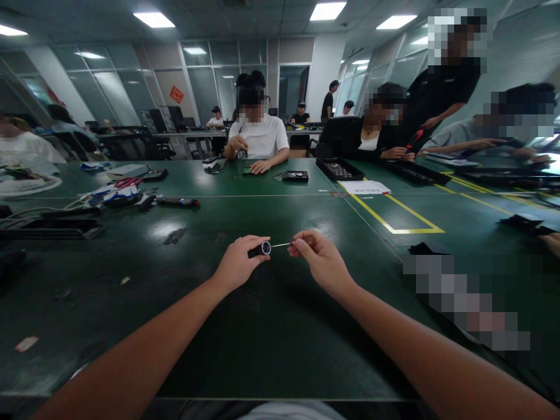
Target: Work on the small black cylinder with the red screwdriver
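Fingers and thumb of my left hand (240, 261) pinch a small black cylinder (265, 248), whose pale-rimmed round end faces right and toward me. My right hand (322, 259) is closed around the handle of a thin screwdriver (280, 245), most of which the fingers cover. Its slim metal shaft runs left, and the tip meets the cylinder's round end; whether it sits inside cannot be made out. Both hands are raised over the green table (262, 326).
Left on the table lie a pen-like dark tool (177, 202), red-handled scissors (128, 182) and a black tray (52, 226). Across sits a person in white (258, 134) with a green board (248, 171). A parts tray (339, 169) and paper sheet (364, 187) lie at the far right.
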The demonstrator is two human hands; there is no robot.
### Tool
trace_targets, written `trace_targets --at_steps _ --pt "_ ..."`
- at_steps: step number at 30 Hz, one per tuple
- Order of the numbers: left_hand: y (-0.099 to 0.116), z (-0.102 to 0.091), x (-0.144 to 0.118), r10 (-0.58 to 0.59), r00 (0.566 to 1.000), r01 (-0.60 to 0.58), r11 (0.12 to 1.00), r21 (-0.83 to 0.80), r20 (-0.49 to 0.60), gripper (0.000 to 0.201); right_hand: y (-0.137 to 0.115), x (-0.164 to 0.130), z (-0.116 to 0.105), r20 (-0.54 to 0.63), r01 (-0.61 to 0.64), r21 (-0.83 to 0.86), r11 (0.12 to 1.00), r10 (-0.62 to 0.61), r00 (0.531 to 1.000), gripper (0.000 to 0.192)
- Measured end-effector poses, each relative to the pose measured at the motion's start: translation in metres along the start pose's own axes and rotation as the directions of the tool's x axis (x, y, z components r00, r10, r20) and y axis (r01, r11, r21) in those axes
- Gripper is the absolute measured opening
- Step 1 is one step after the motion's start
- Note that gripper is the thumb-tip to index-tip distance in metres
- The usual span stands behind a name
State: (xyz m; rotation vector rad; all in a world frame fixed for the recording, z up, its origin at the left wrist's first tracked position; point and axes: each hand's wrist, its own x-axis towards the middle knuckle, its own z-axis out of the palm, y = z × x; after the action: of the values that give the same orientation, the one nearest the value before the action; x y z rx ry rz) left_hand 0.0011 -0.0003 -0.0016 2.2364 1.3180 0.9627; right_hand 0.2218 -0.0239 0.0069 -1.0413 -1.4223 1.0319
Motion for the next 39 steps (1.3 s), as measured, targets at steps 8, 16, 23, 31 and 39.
trace_targets --at_steps 8,16,23,31,39 --pt "0.002 0.0 -0.001 0.012 0.999 -0.012 1.0 0.005 0.031 0.043 -0.01 -0.006 -0.001 -0.051 0.05 -0.192 0.98 -0.061 0.997 0.036" --pt "0.003 0.0 -0.001 -0.002 0.999 0.0 1.0 0.027 0.054 0.043 -0.008 -0.009 -0.001 -0.039 0.087 -0.171 0.981 -0.095 0.995 0.025" --pt "0.0 0.002 -0.001 0.007 0.997 -0.008 1.0 0.021 0.074 0.044 -0.01 -0.008 0.002 -0.089 0.04 -0.161 0.986 -0.055 0.995 0.028" --pt "0.0 0.0 -0.001 0.02 0.995 -0.023 0.999 0.028 0.102 0.045 0.009 0.007 0.001 -0.153 -0.189 0.337 0.922 0.251 0.956 0.022" --pt "0.001 -0.002 0.001 0.003 0.995 -0.009 0.998 0.057 0.104 0.046 0.008 0.013 -0.003 -0.154 -0.223 0.494 0.841 0.337 0.929 0.019"
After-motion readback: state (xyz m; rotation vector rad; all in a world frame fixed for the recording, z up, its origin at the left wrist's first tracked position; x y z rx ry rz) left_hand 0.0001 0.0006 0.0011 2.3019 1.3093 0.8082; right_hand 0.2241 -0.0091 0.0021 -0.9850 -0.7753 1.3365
